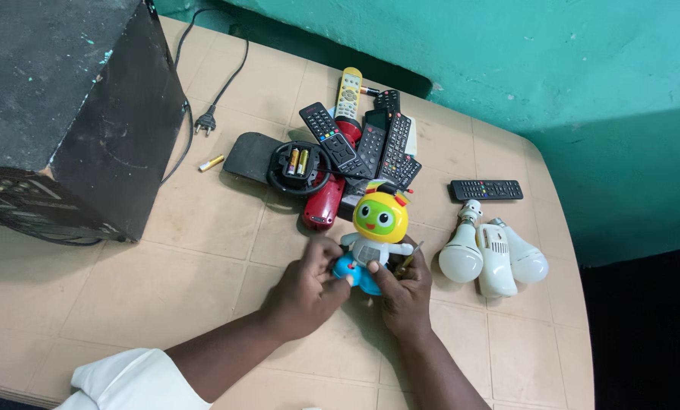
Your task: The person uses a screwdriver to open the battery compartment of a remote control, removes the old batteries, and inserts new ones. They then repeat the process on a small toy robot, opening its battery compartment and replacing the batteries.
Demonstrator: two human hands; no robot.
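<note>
A toy robot (378,228) with a yellow head, green face, white body and blue base lies on the beige table (165,281). My left hand (307,285) grips its blue base from the left. On the base's right side sits my right hand (404,292), which also holds a thin tool that looks like a small screwdriver (410,258), pointing up beside the toy's body.
A pile of remote controls (370,140), a red device (323,203) and a round black holder with batteries (298,163) lie behind the toy. Three white bulbs (492,254) and one black remote (486,190) are to the right. A black box (74,114), plug cable (205,120) and loose battery (211,162) are at left.
</note>
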